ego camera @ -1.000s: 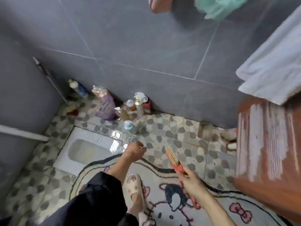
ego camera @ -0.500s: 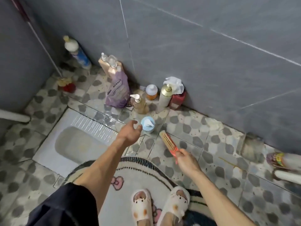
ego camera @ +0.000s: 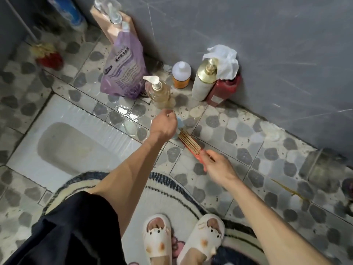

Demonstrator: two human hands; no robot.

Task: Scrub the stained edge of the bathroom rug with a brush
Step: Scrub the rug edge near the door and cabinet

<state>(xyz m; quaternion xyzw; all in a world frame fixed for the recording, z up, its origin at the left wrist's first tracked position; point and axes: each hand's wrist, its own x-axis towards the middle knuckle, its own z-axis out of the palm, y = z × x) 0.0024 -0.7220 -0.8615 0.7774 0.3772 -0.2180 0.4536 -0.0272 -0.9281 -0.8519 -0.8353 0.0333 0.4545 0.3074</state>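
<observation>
The right grip (ego camera: pixel 219 167) is clenched on the brush (ego camera: pixel 190 144) in the middle of the frame. The rug (ego camera: pixel 168 190) lies at the bottom. The left grip (ego camera: pixel 163 126) curls over a blue thing (ego camera: pixel 180 121); I cannot tell if it holds it. A loose hold could drop it.

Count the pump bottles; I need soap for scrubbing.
2 clear: amber bottle beside the purple pouch, gold-topped bottle against the wall. Maybe more: blurred dispensers at the top edge, a blue thing under the left hand.

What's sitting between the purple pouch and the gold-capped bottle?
In the head view, a clear pump bottle and a white-capped orange bottle stand there.
</observation>
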